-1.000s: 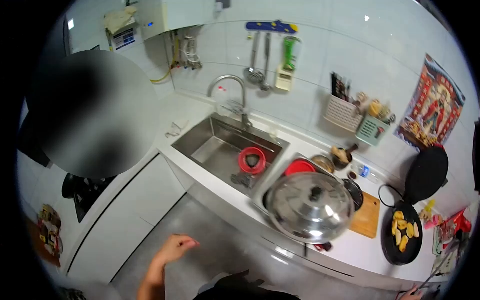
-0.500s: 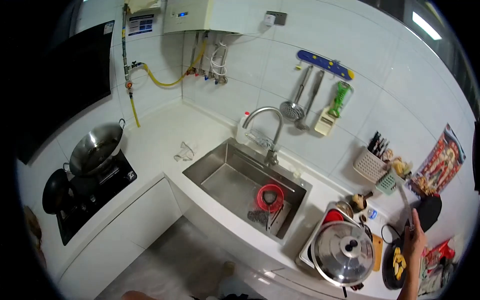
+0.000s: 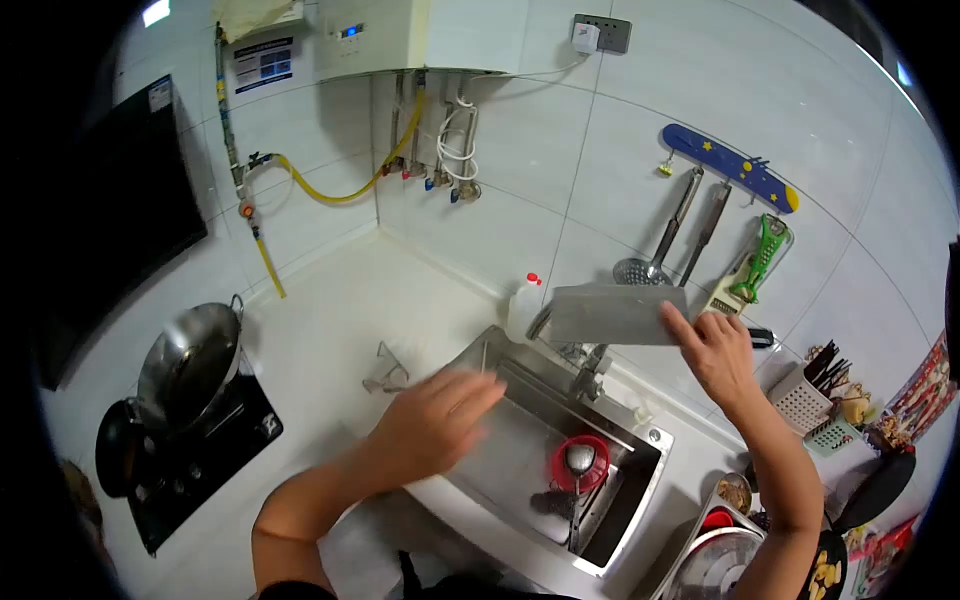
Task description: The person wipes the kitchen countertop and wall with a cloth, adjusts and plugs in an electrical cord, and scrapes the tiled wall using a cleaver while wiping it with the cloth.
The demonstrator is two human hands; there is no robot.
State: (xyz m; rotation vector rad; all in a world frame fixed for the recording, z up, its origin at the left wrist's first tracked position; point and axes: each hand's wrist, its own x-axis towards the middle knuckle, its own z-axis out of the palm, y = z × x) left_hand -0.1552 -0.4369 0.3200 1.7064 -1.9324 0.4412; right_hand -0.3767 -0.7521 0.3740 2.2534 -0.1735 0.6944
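Observation:
My right hand (image 3: 715, 355) is closed around a cleaver (image 3: 615, 315), its wide blade pointing left in front of the faucet (image 3: 590, 375). My left hand (image 3: 435, 425), slightly blurred, is over the near left edge of the sink (image 3: 500, 440); its fingers point right and nothing shows in it. In the sink lies a red bowl or strainer (image 3: 598, 462) with a metal ladle (image 3: 579, 460) in it, beside a dark scrubber (image 3: 550, 503). The blade hides part of the faucet's spout.
A wok (image 3: 190, 365) and a black pan (image 3: 118, 450) are at the stove (image 3: 215, 450) on the left. Near the sink stand a red-capped bottle (image 3: 525, 305) and a small wire rack (image 3: 385, 370). A steel lid (image 3: 715, 568) lies at the lower right.
My right hand has come from the far right to above the sink with the cleaver. My left hand has risen into view beside the sink. The view has shifted left.

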